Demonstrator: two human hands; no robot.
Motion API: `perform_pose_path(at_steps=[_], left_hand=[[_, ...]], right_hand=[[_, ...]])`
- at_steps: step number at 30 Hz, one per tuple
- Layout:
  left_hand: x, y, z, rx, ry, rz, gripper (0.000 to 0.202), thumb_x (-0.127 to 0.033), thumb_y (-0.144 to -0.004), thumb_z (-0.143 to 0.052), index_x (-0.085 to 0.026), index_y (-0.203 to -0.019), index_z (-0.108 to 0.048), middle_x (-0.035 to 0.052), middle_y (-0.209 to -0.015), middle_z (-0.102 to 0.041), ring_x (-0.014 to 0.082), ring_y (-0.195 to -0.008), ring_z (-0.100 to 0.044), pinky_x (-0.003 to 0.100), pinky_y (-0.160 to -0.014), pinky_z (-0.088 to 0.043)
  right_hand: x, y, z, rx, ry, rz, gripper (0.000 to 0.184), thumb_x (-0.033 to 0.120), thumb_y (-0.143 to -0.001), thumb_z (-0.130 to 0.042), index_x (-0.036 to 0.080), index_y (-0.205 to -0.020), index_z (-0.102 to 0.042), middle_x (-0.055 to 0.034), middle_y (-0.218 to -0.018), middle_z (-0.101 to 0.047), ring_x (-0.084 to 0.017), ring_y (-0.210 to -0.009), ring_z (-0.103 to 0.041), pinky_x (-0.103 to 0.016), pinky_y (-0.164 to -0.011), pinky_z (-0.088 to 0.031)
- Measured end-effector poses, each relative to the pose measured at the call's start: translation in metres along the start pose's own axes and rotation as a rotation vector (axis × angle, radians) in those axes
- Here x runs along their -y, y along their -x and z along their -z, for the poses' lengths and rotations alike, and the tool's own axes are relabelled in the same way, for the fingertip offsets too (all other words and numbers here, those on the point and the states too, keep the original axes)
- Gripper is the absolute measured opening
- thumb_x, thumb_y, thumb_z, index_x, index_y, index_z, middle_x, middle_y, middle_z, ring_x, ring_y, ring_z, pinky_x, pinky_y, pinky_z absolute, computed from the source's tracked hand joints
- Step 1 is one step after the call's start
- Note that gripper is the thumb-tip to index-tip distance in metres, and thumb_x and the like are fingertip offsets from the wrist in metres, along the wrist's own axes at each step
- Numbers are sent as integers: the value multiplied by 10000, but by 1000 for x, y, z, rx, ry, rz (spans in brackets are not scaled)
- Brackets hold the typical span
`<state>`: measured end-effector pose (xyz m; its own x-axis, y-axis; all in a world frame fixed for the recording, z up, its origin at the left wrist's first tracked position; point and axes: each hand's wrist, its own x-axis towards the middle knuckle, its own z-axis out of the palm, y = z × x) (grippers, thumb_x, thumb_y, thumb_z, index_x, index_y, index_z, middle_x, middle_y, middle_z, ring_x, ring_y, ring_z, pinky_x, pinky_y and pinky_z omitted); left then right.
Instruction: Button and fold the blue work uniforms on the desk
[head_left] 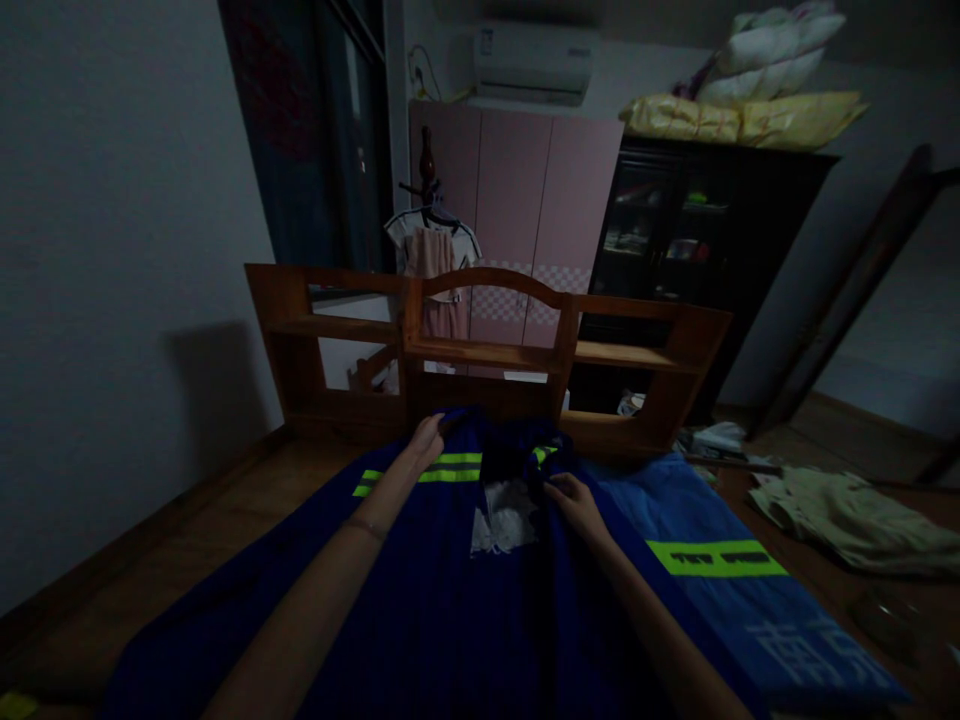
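A dark blue work jacket (420,600) with neon yellow reflective stripes lies spread out on a wooden bed surface in front of me. My left hand (426,438) rests near its far edge by the collar, fingers curled onto the fabric. My right hand (571,500) pinches the jacket's front edge beside a white inner label patch (504,520). A lighter blue part (712,560) with a yellow stripe and pale printed characters lies to the right.
A wooden headboard with shelves (487,350) stands just beyond the jacket. Behind it are a pink wardrobe (540,200), a dark cabinet (690,230) with bedding on top, and hanging clothes (431,250). A khaki garment (847,515) lies at right. A wall runs along the left.
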<state>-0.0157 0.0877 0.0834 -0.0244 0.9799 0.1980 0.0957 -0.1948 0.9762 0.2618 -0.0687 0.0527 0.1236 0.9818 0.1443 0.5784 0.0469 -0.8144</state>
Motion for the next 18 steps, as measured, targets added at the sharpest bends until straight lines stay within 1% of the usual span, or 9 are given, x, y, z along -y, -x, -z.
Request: perform_pose_path(at_steps=[2,4,7,9,11,13,14,16,18], left_hand=[[-2,-11,-7,-23,33,-29,265,-236,-876,-377,-95,-984,-574,103,-999,-670,193,-1044,-580,325,-921,-446],[1,-12,-13,-14,31,-49,265,-256,-865,-419,-114,-1033,-566,113,-1099,-638,199,-1109,-544,345,-962,-411],[14,6,-19,9,-24,-87,306,-247,-752,-603,-144,-1039,-582,116,-1167,-597,235,-1168,-494,376,-1016,-347],[23,25,-23,4,-76,-127,365,-223,-700,-652,-160,-1053,-583,109,-1197,-564,244,-1199,-456,382,-1050,-295],[31,46,-27,-17,-119,-168,364,-244,-720,-635,-178,-1073,-577,97,-1216,-532,233,-1210,-435,373,-1063,-267],[34,67,-35,3,-154,-185,333,-324,-756,-608,-186,-1058,-580,89,-1162,-549,221,-1138,-489,362,-1017,-325],[34,76,-40,53,-165,-169,337,-378,-765,-599,-183,-1038,-583,85,-1104,-573,214,-1063,-534,352,-962,-377],[34,94,-52,226,-169,-100,397,-471,-742,-610,-171,-1000,-584,70,-985,-614,195,-908,-589,317,-828,-450],[32,108,-64,394,-143,-7,465,-508,-686,-657,-167,-992,-580,58,-933,-634,187,-861,-597,284,-760,-461]], right_hand=[[7,0,6,42,-90,-10,458,514,-809,-482,159,-1071,-606,-75,-932,-675,-213,-827,-640,-288,-701,-479],[11,3,7,98,-160,-20,516,573,-811,-445,159,-1057,-633,-61,-864,-682,-189,-735,-643,-275,-651,-481],[8,13,-2,277,-232,-25,578,603,-828,-401,149,-1107,-624,-39,-715,-661,-150,-579,-599,-250,-555,-449],[2,18,-9,346,-165,44,524,539,-832,-453,156,-1159,-598,-29,-705,-654,-148,-584,-587,-242,-558,-434],[-2,19,-16,310,-11,153,431,416,-823,-515,185,-1182,-581,-27,-765,-664,-159,-648,-598,-246,-609,-435],[0,15,-22,236,123,223,392,305,-819,-514,209,-1195,-565,-24,-798,-667,-163,-677,-605,-245,-644,-430],[2,11,-24,195,168,228,397,272,-816,-504,213,-1205,-552,-21,-775,-663,-164,-666,-605,-242,-640,-425],[9,3,-29,100,219,213,438,243,-805,-497,211,-1241,-513,-10,-710,-644,-164,-640,-602,-235,-623,-416],[16,-7,-32,19,226,207,534,247,-791,-510,218,-1318,-432,4,-691,-628,-168,-651,-604,-238,-635,-425]])
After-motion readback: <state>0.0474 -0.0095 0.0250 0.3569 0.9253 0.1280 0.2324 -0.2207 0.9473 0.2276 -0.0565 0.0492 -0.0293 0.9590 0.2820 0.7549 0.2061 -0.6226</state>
